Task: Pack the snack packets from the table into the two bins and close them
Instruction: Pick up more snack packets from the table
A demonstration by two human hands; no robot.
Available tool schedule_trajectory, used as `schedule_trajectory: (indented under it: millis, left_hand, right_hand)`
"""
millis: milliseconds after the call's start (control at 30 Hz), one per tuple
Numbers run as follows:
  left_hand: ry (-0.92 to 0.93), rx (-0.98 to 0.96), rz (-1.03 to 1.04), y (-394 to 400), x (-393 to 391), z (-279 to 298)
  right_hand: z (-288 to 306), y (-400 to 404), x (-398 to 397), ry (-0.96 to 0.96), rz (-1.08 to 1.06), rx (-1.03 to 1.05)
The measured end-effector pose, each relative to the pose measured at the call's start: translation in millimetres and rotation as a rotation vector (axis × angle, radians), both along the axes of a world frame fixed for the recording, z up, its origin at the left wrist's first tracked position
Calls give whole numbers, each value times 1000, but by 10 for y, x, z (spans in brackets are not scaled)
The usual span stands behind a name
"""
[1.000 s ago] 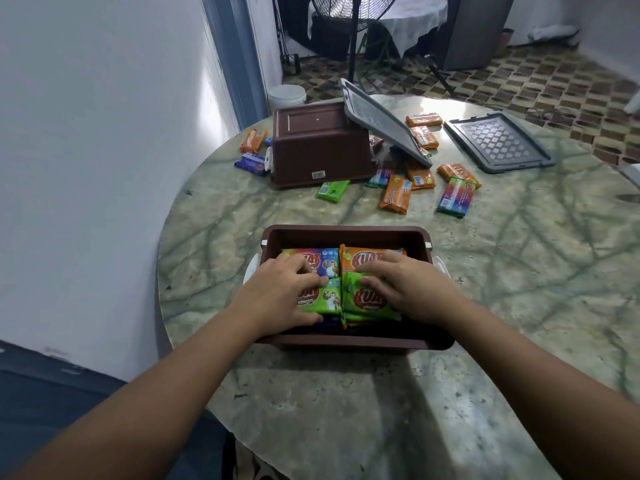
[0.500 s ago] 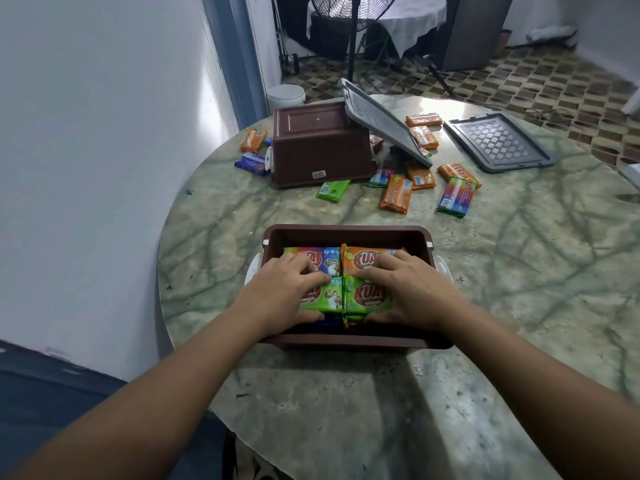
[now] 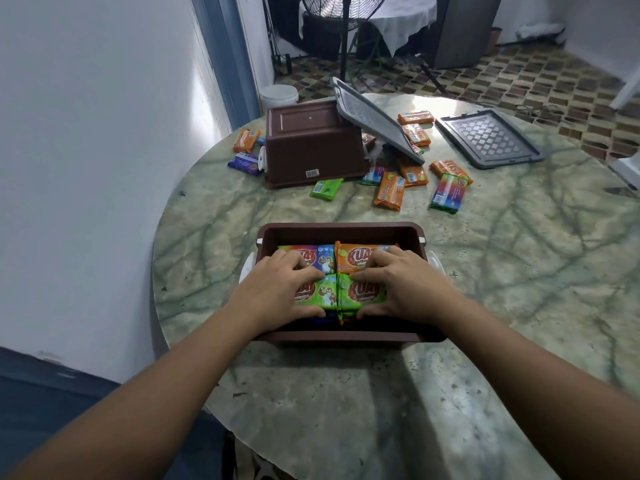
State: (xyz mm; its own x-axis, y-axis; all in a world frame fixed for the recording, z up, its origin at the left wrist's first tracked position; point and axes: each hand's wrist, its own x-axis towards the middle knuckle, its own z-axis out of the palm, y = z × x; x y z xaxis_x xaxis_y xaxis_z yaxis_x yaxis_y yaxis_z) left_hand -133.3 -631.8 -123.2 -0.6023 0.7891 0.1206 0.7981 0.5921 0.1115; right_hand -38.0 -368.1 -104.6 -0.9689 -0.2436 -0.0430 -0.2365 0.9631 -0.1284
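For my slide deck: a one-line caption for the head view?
Both hands, left hand and right hand, press snack packets into the near brown bin; more packets remain beyond.

Left hand and right hand both bare, no rings, watch, bracelet or glove visible; both forearms bare along their whole visible length, no sleeve edge in frame; fingernails short and unpainted where they show; no markings seen.
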Motion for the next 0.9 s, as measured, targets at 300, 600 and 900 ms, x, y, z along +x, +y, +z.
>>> schedule_trajectory:
  millis: [300, 600, 900]
  left_hand:
    - [-61, 265, 626, 24, -32, 104]
    - [-587, 375, 842, 51, -241, 104]
    - [-568, 446, 920, 50, -228, 16]
  right_hand:
    - [-21, 56, 96, 326, -711, -308]
    - [-124, 211, -19, -84, -978, -730]
    - [-97, 323, -246, -116, -918, -704]
